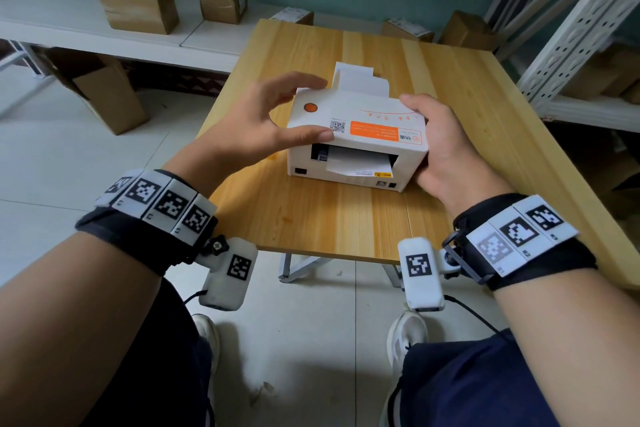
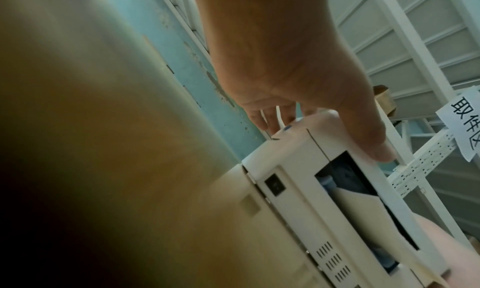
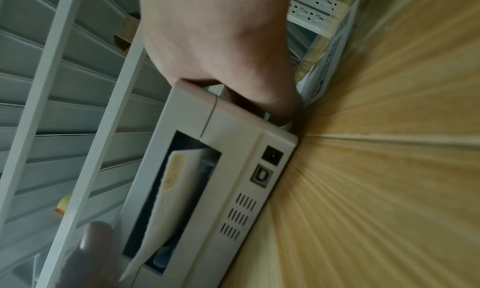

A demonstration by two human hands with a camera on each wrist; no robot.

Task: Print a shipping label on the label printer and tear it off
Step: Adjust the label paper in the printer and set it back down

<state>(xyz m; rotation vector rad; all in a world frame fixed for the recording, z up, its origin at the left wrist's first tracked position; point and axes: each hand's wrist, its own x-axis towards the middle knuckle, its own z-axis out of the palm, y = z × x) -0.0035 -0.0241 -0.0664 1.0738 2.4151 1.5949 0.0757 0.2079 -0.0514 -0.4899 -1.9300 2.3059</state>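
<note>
A white label printer (image 1: 360,125) stands on the wooden table (image 1: 311,218) with its port side turned toward me. White label paper (image 1: 356,163) runs into the near slot, and more paper (image 1: 360,78) sticks up at the far side. An orange button (image 1: 310,107) sits on the lid's left corner. My left hand (image 1: 311,109) spans the lid's left end, thumb on the near edge, fingers on the far edge. My right hand (image 1: 436,139) grips the printer's right side, thumb on top. The left wrist view shows the printer (image 2: 298,169) under my thumb; in the right wrist view the paper (image 3: 166,189) hangs in the slot.
Cardboard boxes (image 1: 138,5) stand on a white shelf at the back left, another box (image 1: 107,90) on the floor. A white metal rack (image 1: 581,28) rises to the right of the table. A handwritten paper sign (image 2: 465,119) hangs on the rack.
</note>
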